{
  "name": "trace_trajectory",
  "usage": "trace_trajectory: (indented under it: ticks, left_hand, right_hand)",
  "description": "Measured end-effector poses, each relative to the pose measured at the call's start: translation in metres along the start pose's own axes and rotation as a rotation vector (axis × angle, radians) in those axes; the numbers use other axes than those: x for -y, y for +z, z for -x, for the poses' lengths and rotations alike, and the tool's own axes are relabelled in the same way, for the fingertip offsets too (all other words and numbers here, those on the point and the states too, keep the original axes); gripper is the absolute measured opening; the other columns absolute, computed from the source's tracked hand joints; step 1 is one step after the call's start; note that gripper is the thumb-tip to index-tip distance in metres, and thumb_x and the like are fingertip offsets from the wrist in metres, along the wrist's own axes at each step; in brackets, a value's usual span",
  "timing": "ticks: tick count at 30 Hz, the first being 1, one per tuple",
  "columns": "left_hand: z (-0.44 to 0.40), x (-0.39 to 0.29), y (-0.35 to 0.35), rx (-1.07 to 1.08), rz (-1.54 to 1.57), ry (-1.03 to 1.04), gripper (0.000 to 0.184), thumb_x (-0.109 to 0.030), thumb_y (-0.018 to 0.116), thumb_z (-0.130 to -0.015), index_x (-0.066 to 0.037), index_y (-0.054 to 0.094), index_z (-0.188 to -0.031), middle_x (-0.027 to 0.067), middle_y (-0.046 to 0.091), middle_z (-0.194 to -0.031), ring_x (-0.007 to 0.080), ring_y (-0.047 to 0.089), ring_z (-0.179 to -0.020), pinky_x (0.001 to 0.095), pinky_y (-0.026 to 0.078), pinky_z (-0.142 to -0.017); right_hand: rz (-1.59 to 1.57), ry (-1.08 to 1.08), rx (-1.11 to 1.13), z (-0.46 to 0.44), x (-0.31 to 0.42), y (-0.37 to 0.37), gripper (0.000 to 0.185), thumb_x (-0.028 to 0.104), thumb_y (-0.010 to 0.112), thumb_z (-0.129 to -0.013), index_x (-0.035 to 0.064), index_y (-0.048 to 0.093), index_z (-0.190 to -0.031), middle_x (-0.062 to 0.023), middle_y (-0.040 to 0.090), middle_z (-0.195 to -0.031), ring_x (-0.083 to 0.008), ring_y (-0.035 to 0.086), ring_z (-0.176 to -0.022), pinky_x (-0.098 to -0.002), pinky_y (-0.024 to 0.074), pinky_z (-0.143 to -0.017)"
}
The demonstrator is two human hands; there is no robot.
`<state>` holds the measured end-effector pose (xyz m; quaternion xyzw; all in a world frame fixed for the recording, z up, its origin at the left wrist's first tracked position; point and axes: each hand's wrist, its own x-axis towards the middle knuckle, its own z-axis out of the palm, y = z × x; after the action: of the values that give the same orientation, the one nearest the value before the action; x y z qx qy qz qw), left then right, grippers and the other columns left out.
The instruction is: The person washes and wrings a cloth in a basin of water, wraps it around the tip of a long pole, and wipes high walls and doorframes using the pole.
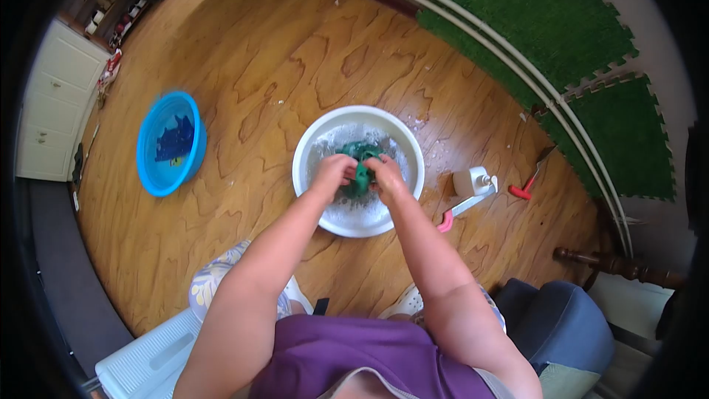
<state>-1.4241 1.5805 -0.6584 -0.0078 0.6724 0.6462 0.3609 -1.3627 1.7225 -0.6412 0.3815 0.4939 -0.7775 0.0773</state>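
Note:
A white basin on the wooden floor holds sudsy water and a wet green cloth. My left hand grips the cloth's left side, its fingers curled inward. From the right, my right hand has its fingers closed on the same cloth, close to the left hand. Part of the cloth bunches up between and beyond both hands. The fingertips are partly hidden in its folds.
A blue basin with dark blue cloth inside stands to the left. Right of the white basin are a white pump bottle, a pink-handled tool and a red-handled tool. White pipes run along the wall.

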Motion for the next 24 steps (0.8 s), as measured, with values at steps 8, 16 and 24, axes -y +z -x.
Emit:
trace_trajectory:
  ticks: [8, 16, 24]
  left_hand:
    - [-0.009, 0.006, -0.018, 0.077, 0.413, -0.195, 0.046, -0.051, 0.045, -0.09, -0.01, 0.057, -0.107, 0.0088, 0.06, -0.107, 0.023, 0.059, -0.092, 0.0413, 0.047, -0.082]
    - [-0.015, -0.02, 0.013, -0.052, 0.857, -0.311, 0.035, -0.037, 0.05, -0.09, -0.008, 0.056, -0.108, 0.0132, 0.061, -0.107, 0.0285, 0.059, -0.098, 0.0426, 0.047, -0.09]
    - [0.076, -0.006, 0.116, -0.119, -0.744, 0.497, 0.023, -0.014, 0.058, -0.08, -0.015, 0.066, -0.102, 0.0174, 0.044, -0.116, 0.0367, 0.04, -0.11, 0.0425, 0.032, -0.099]
  right_hand:
    - [-0.2, -0.177, 0.582, 0.042, 0.056, 0.028, 0.018, 0.001, 0.057, -0.07, 0.0089, 0.052, -0.086, 0.001, 0.05, -0.076, -0.012, 0.051, -0.071, -0.0258, 0.0416, -0.064]
    - [-0.687, 0.035, 0.554, 0.014, 0.012, -0.018, 0.057, 0.055, 0.047, -0.083, 0.0102, 0.054, -0.118, -0.0142, 0.05, -0.127, -0.0302, 0.044, -0.119, -0.0527, 0.0363, -0.096]
    - [-0.774, 0.132, 0.095, -0.019, -0.035, -0.024, 0.052, 0.061, 0.052, -0.082, 0.0124, 0.058, -0.099, -0.0068, 0.059, -0.09, -0.0253, 0.058, -0.081, -0.0419, 0.0502, -0.073]
